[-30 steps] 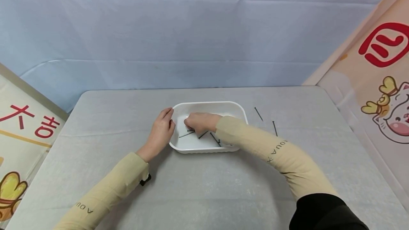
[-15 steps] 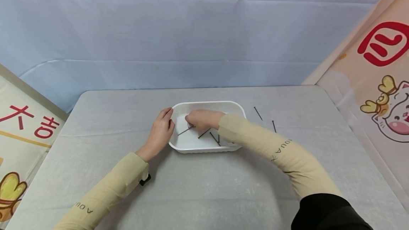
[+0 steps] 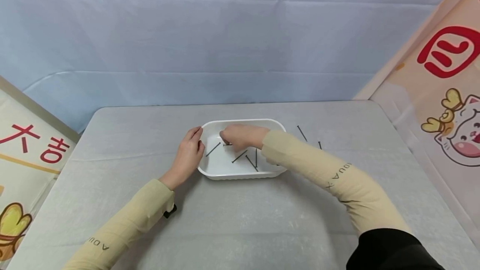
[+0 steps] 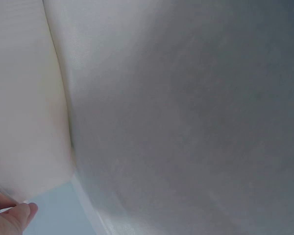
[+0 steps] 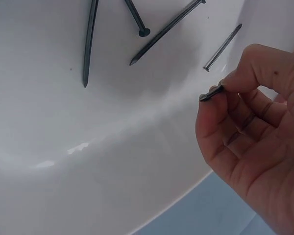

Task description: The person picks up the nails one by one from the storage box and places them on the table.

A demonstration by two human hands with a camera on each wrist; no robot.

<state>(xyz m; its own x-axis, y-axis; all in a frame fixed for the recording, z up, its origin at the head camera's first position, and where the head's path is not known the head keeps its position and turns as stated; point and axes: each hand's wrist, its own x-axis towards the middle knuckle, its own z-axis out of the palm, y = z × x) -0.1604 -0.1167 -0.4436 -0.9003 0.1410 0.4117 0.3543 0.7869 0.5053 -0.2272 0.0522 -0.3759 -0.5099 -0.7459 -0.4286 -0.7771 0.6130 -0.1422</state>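
Observation:
A shallow white plastic tray [image 3: 240, 176] holds several dark nails. My left hand [image 3: 188, 153] grips the tray's left rim; in the left wrist view its thumb and fingertips [image 4: 24, 214] pinch the edge. Inside the tray, my right hand [image 3: 244, 136] hovers over the back part. The right wrist view shows a short dark nail [image 5: 212, 93] pinched between thumb and index finger, partly hidden by them. One nail [image 3: 213, 149] lies alone at the tray's left. Others, such as a slanted nail [image 3: 239, 156] and a nail near the front wall [image 3: 251, 163], rest on the tray floor.
To the right of the tray, two loose nails lie on the grey table: a farther nail [image 3: 302, 133] and a nail [image 3: 320, 145] partly covered by the right sleeve [image 3: 322, 174]. A pale blue cloth wall [image 3: 240, 53] rises behind the table, with printed panels at both sides.
My right hand has shifted slightly right and toward the tray's back, with a nail in its fingers. The leftmost nail now lies apart from it. My left hand stays on the rim.

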